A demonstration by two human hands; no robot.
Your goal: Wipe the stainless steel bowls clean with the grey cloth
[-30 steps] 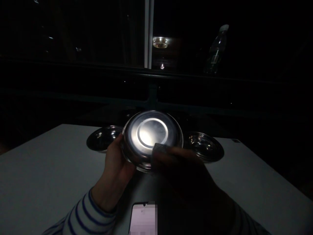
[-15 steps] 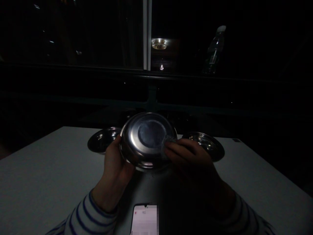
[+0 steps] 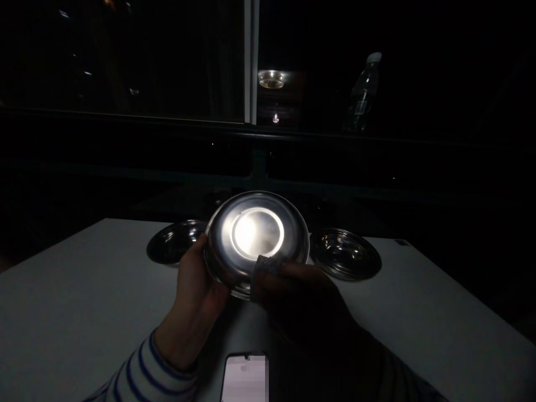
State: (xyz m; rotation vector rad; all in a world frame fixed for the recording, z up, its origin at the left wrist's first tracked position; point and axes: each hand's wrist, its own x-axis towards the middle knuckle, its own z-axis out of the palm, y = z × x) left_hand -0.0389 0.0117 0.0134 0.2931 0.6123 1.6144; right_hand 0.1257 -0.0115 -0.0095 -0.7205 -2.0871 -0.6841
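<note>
A shiny metal bowl is tilted up with its underside toward me, a bright reflection on its round base. My left hand grips the bowl by its left rim, thumb low and fingers behind. Against the lower right of the underside, my right hand presses a grey textured cloth; most of that hand lies in deep shadow. Beyond the left hand sits another metal bowl on the table, and a further metal bowl stands at the right, both with their openings up.
A phone with a lit screen lies on the white table nearest me. Behind the table is a dark window with a pale vertical frame. A clear plastic bottle shows at the upper right.
My right hand has moved the cloth down and left across the bowl's underside. The bowl has turned slightly, and its base now shines brightly. My left hand keeps its hold.
</note>
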